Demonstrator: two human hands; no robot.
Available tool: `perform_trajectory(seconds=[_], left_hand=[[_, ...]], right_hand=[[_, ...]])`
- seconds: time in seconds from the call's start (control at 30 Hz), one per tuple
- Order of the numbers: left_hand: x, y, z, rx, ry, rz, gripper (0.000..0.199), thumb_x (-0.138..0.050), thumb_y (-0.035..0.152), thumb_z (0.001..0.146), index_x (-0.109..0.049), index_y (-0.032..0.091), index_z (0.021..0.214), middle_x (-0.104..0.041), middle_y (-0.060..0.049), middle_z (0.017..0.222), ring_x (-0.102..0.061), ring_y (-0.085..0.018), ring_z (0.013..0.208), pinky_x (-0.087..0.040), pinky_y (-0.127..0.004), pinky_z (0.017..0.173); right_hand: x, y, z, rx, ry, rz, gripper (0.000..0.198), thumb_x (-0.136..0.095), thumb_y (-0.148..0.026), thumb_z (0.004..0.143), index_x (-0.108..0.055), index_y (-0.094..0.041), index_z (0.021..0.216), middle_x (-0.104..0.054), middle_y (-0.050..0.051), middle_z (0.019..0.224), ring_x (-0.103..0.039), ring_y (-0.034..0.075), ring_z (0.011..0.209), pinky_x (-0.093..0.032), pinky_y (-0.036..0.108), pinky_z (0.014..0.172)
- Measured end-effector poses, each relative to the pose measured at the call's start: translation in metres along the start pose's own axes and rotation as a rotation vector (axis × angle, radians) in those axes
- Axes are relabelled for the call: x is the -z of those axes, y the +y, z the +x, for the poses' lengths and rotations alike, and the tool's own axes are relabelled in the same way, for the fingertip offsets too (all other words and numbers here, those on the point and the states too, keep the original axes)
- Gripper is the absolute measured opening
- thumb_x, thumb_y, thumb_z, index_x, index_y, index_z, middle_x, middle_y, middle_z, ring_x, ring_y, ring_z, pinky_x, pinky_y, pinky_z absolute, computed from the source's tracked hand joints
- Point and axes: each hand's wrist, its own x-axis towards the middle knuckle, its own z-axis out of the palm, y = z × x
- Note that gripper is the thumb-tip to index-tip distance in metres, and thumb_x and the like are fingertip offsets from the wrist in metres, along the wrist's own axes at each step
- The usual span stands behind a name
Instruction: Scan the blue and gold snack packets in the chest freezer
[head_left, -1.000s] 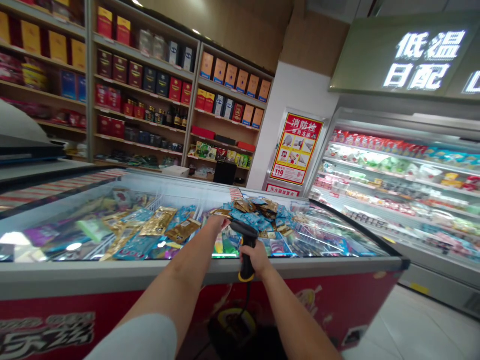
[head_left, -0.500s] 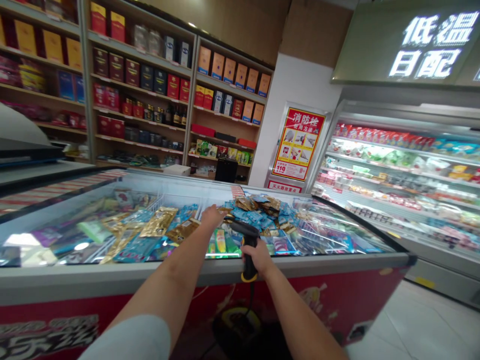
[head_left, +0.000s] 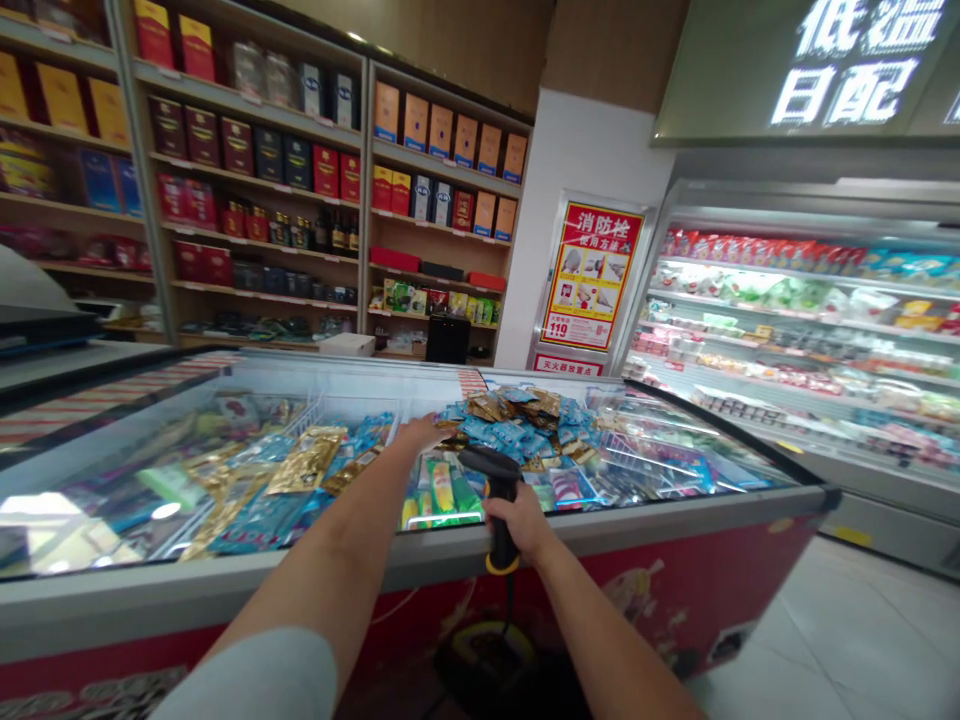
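My right hand point(head_left: 521, 520) is wrapped around the grip of a black barcode scanner point(head_left: 491, 462) with a yellow base ring, its head pointing left and forward over the freezer's front edge. My left hand point(head_left: 424, 432) reaches over the chest freezer to the left edge of a heap of blue and brown ice cream packets point(head_left: 517, 432). Its fingers are small and partly hidden, so their grip is unclear. Green and yellow ice cream packs point(head_left: 444, 487) lie below, between my hands. Gold ice cream packets point(head_left: 309, 460) lie left of my left forearm.
The chest freezer point(head_left: 637, 525) stands before me with a red front and glass top. Behind it are shelves of boxed goods point(head_left: 251, 150). A red fire notice point(head_left: 592, 275) hangs on the pillar; a lit refrigerated display point(head_left: 795, 330) stands right. A cord hangs from the scanner.
The view has shifted slightly, moving the shelves left in the picture. My left hand stays by the packet heap; a brown packet near its forearm is now more covered. My right hand keeps the scanner.
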Motion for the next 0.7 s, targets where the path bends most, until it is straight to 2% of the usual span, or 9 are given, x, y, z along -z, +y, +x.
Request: perform_trajectory(seconds=[0.1,0.17,0.27,0.4,0.5,0.6,0.7], left_hand=[[0.008,0.002,-0.004,-0.020,-0.067,0.121,0.071,-0.067,0.070,0.059,-0.067,0.029,0.117,-0.066,-0.015,0.118,-0.050,-0.043,0.122,-0.035,-0.050,0.099],[0.013,0.003,-0.007,-0.004,-0.081,0.154,0.070,-0.069,0.072,0.054,-0.069,0.030,0.111,-0.065,-0.015,0.119,-0.048,-0.045,0.123,-0.034,-0.054,0.099],[0.018,0.004,-0.011,0.020,-0.080,0.173,0.073,-0.074,0.070,0.047,-0.070,0.027,0.105,-0.062,-0.019,0.123,-0.045,-0.049,0.124,-0.034,-0.057,0.097],[0.017,0.002,-0.014,-0.065,-0.152,0.100,0.074,-0.076,0.060,0.052,-0.065,0.022,0.115,-0.066,-0.019,0.117,-0.054,-0.042,0.117,-0.041,-0.048,0.093],[0.016,0.001,-0.017,-0.082,-0.101,0.106,0.073,-0.079,0.051,0.052,-0.064,0.023,0.117,-0.068,-0.016,0.112,-0.054,-0.040,0.117,-0.042,-0.044,0.092],[0.022,0.002,-0.021,-0.095,-0.052,0.109,0.052,-0.081,0.040,0.051,-0.071,0.023,0.099,-0.071,-0.013,0.102,-0.058,-0.038,0.112,-0.043,-0.040,0.091],[0.034,0.003,-0.026,-0.075,-0.080,0.048,0.025,-0.078,0.030,0.056,-0.071,0.020,0.078,-0.072,-0.010,0.086,-0.065,-0.032,0.098,-0.045,-0.033,0.084]], right_hand=[[0.000,-0.001,0.000,0.022,-0.019,-0.008,0.013,-0.066,-0.026,0.060,-0.059,-0.017,0.066,-0.057,-0.001,0.049,-0.052,0.014,0.042,-0.040,0.026,0.043],[0.001,-0.001,0.000,0.033,-0.020,-0.010,0.013,-0.066,-0.027,0.061,-0.059,-0.017,0.065,-0.057,-0.001,0.049,-0.052,0.014,0.042,-0.040,0.026,0.043],[0.001,-0.002,0.000,0.036,-0.018,-0.009,0.014,-0.067,-0.028,0.061,-0.060,-0.016,0.066,-0.057,-0.001,0.049,-0.052,0.014,0.043,-0.041,0.026,0.044],[-0.001,-0.001,0.000,0.050,-0.011,0.002,0.016,-0.066,-0.028,0.060,-0.060,-0.016,0.069,-0.056,-0.002,0.048,-0.051,0.014,0.042,-0.041,0.026,0.044],[-0.001,0.000,0.001,0.034,-0.005,0.017,0.018,-0.066,-0.028,0.059,-0.060,-0.017,0.071,-0.055,-0.003,0.047,-0.049,0.014,0.041,-0.040,0.026,0.043],[-0.001,0.001,0.003,0.034,-0.005,0.006,0.018,-0.066,-0.028,0.059,-0.060,-0.017,0.071,-0.055,-0.003,0.047,-0.050,0.014,0.041,-0.040,0.026,0.043],[0.000,0.001,0.003,0.037,-0.001,-0.018,0.016,-0.065,-0.029,0.059,-0.059,-0.017,0.068,-0.055,-0.002,0.047,-0.051,0.014,0.042,-0.040,0.026,0.043]])
